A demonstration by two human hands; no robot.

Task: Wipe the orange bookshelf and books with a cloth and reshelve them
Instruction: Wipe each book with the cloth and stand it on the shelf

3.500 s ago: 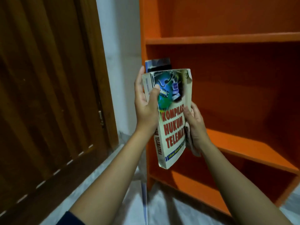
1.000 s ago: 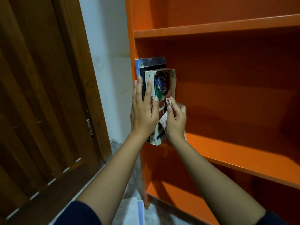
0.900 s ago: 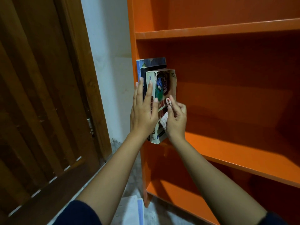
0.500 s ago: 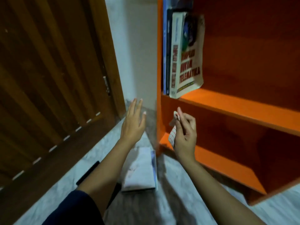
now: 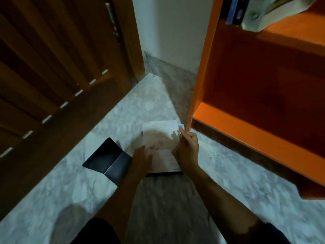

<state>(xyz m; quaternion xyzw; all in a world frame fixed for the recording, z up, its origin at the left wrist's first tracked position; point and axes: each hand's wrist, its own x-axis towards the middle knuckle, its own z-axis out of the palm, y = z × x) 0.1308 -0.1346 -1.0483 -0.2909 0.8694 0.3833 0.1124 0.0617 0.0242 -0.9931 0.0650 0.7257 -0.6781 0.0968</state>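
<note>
Both grips have dropped to floor [image 5: 84, 194]: left grip [image 5: 141, 160] on pale book [image 5: 158, 136], curl lost in blur, cannot tell; right grip [image 5: 188, 152] pinches cloth [image 5: 181, 129]. Shelved books [image 5: 255, 13] at 1 o'clock in bookshelf [image 5: 246, 134].

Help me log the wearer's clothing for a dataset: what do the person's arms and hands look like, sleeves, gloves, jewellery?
The left hand and right hand are bare, without gloves. No ring, watch or bracelet shows, though the picture is blurred. The forearms are uncovered; a dark navy fabric left sleeve and a matching dark right sleeve appear only near the bottom edge.
</note>
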